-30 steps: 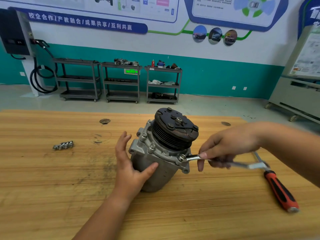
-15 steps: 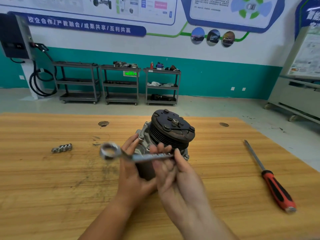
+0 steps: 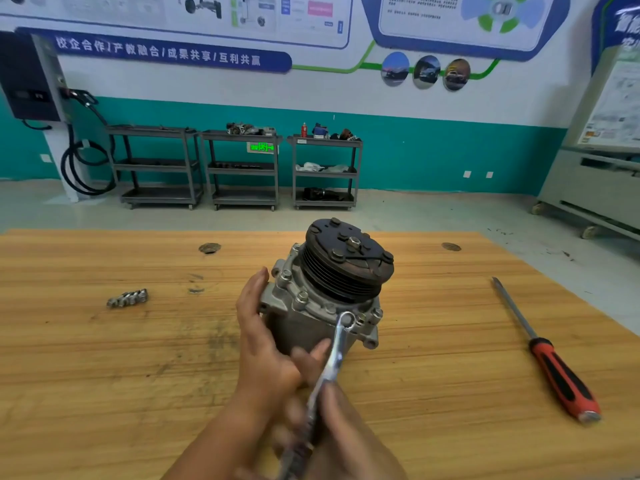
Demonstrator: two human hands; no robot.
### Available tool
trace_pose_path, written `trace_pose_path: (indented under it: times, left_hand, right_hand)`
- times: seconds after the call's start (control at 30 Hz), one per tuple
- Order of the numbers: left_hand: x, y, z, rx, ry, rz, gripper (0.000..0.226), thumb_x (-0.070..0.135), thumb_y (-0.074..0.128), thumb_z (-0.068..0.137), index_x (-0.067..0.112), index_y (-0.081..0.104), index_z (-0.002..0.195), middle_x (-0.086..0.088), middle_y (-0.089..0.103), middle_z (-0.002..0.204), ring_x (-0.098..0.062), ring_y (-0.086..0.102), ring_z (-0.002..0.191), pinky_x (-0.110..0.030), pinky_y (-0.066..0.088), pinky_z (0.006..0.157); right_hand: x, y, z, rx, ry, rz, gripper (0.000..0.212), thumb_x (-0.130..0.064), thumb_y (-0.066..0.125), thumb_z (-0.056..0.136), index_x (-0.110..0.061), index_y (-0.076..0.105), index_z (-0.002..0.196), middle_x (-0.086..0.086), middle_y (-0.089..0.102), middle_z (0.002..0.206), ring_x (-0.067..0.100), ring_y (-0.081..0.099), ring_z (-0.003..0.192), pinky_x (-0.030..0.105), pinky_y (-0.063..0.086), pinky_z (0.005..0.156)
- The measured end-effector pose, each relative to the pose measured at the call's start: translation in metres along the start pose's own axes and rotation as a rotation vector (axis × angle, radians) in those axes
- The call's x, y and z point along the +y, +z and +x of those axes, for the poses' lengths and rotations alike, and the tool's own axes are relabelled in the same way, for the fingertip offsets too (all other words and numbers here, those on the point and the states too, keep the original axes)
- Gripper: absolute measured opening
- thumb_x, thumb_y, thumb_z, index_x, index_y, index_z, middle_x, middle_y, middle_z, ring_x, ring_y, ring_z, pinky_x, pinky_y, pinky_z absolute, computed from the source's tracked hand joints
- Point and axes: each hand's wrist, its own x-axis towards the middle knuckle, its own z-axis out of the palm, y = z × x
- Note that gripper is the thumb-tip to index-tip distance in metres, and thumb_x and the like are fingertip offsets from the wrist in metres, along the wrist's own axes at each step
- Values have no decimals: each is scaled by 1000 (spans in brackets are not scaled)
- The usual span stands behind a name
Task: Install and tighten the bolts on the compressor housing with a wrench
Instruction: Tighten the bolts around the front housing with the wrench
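Wrench (image 3: 336, 358) ring against compressor housing (image 3: 298, 329)

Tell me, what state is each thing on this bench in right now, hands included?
compressor, standing tilted on the table, pulley on top, several flange bolts fitted.
wrench, held up, ring end at one near bolt; seated or not, cannot tell.
left hand, flat against the compressor's side, steadying it.
right hand, blurred, grips the wrench's handle.
screwdriver, lying untouched at the right.
loose metal pieces, lying at the left.
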Motion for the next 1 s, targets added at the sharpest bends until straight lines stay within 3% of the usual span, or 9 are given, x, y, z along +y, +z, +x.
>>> trace_pose_path:
  times: [0.07, 0.13, 0.23, 0.37, 0.5, 0.63, 0.77, 0.9, 1.0]
  left_hand:
    - [-9, -4, 1, -41, -6, -1, 99, 41, 74, 56, 33, 18, 137, 4, 29, 148, -7, 34, 137, -19, 29, 112]
    - [-20, -11, 4, -73, -23, -11, 96, 45, 75, 58, 38, 23, 138, 7, 35, 146, -2, 39, 132, -17, 35, 108]
    - [-29, -14, 6, -97, -61, -38, 89, 47, 76, 59, 41, 32, 136, 3, 44, 143, -4, 47, 127, -17, 42, 100]
    - [-28, -14, 5, -115, -76, -54, 91, 45, 78, 58, 38, 33, 137, 11, 44, 141, -3, 47, 127, -13, 42, 97]
    - [-26, -14, 4, -132, -105, -34, 95, 48, 77, 56, 44, 27, 137, 42, 42, 130, 16, 43, 120, -1, 37, 90]
    - [-27, -14, 5, -142, -200, -30, 101, 56, 76, 49, 53, 22, 134, 27, 39, 136, 24, 39, 116, 3, 35, 87]
    - [-30, -16, 7, -175, -223, -6, 105, 45, 84, 47, 57, 24, 132, 31, 41, 131, 28, 40, 111, 4, 36, 83]
    - [-29, -20, 11, -205, -251, -11, 97, 38, 88, 42, 79, 30, 108, 31, 46, 122, 26, 45, 104, -7, 42, 80]
    - [-29, -21, 10, -207, -260, -32, 96, 38, 95, 44, 80, 32, 103, 28, 48, 121, 25, 48, 102, -13, 42, 79]
  right_hand:
    - [-5, -22, -10, 38, -2, -5, 52, -37, 77, 60, -10, 74, 103, 7, 51, 57, 16, 46, 44, 19, 38, 42]
    - [-24, -52, -16, 153, -10, -241, 42, -27, 63, 70, 2, 69, 101, 8, 37, 47, 12, 31, 38, 16, 26, 35]
    - [-64, -97, -12, 214, -95, -696, 15, -15, 49, 89, -3, 56, 85, 0, 37, 45, 9, 30, 39, 15, 25, 37]
    - [-120, -114, 5, 33, -342, -1440, 27, -49, 41, 84, -30, 61, 84, -7, 47, 60, 4, 39, 54, 21, 30, 52]
    - [-157, -105, 31, -172, -402, -1822, 34, -64, 26, 82, -44, 53, 84, -9, 52, 62, 8, 47, 59, 24, 34, 54]
    - [-172, -95, 55, -306, -342, -1960, 37, -69, 19, 79, -44, 45, 73, -10, 49, 61, 8, 48, 60, 23, 35, 56]
    - [-177, -91, 70, -343, -168, -1981, 42, -69, 23, 79, -37, 46, 67, -8, 46, 59, 6, 44, 57, 17, 31, 53]
    - [-175, -87, 78, -337, 55, -1867, 42, -65, 31, 77, -29, 47, 65, -13, 45, 60, -1, 41, 56, 12, 33, 57]
    - [-176, -85, 72, -332, 214, -1756, 48, -68, 32, 77, -23, 44, 64, -15, 40, 54, 2, 34, 50, 13, 32, 53]
